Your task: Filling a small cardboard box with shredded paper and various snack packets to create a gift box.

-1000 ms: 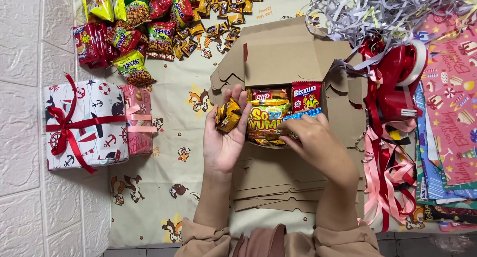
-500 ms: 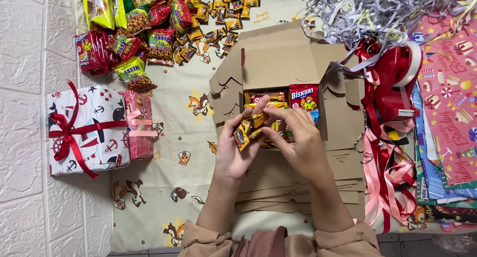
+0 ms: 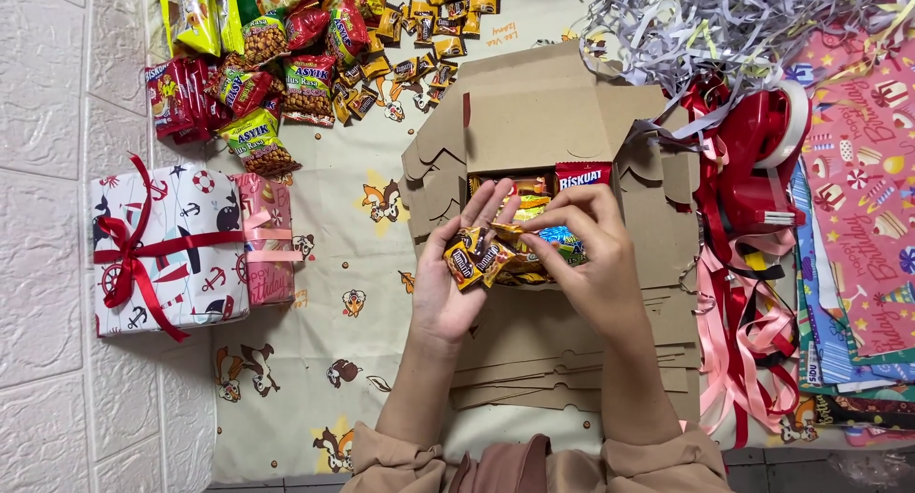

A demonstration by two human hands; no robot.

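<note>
Small yellow candy packets (image 3: 479, 259) rest in the cupped left hand (image 3: 456, 278), over an open cardboard box (image 3: 534, 121) of snacks. The right hand (image 3: 591, 255) pinches one packet from above.

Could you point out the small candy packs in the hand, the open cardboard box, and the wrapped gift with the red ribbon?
Candy packs (image 3: 479, 260), head view: on the brown-and-yellow wrappers in the left hand.
Cardboard box (image 3: 534, 121), head view: on its raised lid flap.
Gift (image 3: 181, 255), head view: on the white patterned paper beside the red ribbon.
</note>
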